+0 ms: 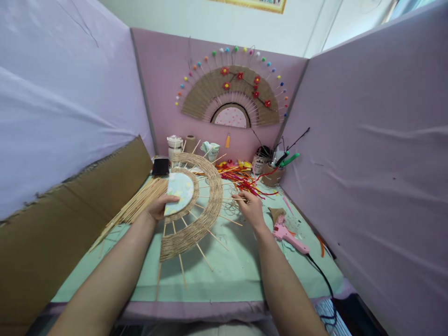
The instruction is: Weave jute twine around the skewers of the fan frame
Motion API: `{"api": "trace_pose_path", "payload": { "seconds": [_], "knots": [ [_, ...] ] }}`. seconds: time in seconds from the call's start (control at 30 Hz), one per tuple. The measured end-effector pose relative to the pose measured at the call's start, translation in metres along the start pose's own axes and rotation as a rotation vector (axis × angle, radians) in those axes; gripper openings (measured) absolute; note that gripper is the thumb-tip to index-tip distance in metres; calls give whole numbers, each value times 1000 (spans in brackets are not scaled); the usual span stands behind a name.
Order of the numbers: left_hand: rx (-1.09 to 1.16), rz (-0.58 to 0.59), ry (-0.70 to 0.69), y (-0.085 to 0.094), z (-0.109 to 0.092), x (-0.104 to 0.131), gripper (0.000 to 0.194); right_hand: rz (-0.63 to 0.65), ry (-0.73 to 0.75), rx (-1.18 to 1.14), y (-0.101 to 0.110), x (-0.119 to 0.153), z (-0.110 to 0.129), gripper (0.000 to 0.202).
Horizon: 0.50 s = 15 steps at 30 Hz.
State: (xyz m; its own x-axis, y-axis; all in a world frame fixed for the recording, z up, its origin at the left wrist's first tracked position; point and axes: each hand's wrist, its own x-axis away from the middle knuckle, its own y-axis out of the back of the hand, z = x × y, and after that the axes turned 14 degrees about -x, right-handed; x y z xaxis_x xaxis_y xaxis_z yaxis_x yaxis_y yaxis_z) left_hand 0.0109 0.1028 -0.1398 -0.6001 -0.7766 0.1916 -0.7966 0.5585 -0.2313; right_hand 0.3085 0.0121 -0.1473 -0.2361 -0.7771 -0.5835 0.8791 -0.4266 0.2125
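A half-round woven fan (210, 205) is held up above the table, its straight edge facing left. It has thin bamboo sticks, a wide band of brown twine and a pale blue patterned half-disc (182, 189) at its centre. My left hand (161, 206) grips the fan at the half-disc, thumb on the front; the other fingers are hidden behind. On the right side, my right hand (250, 207) pinches the tip of one stick that juts out past the twine band.
A pink glue gun (290, 238) with a black cord lies at right. Bamboo sticks (136, 203) are heaped at left beside a cardboard panel (77, 224). Red and orange pipe cleaners (241, 177) and a tool holder (273, 175) stand behind. A finished fan (199, 95) hangs on the back wall.
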Motion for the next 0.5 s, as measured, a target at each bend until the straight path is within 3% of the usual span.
{"api": "trace_pose_path", "payload": {
  "seconds": [0.27,0.5],
  "knots": [
    [-25,-76,-16,0,-2,0,55,-96,17,-72,3,-2,3,20],
    [-36,-56,-5,-1,-4,2,55,-166,121,-57,7,-3,4,18]
  ]
}}
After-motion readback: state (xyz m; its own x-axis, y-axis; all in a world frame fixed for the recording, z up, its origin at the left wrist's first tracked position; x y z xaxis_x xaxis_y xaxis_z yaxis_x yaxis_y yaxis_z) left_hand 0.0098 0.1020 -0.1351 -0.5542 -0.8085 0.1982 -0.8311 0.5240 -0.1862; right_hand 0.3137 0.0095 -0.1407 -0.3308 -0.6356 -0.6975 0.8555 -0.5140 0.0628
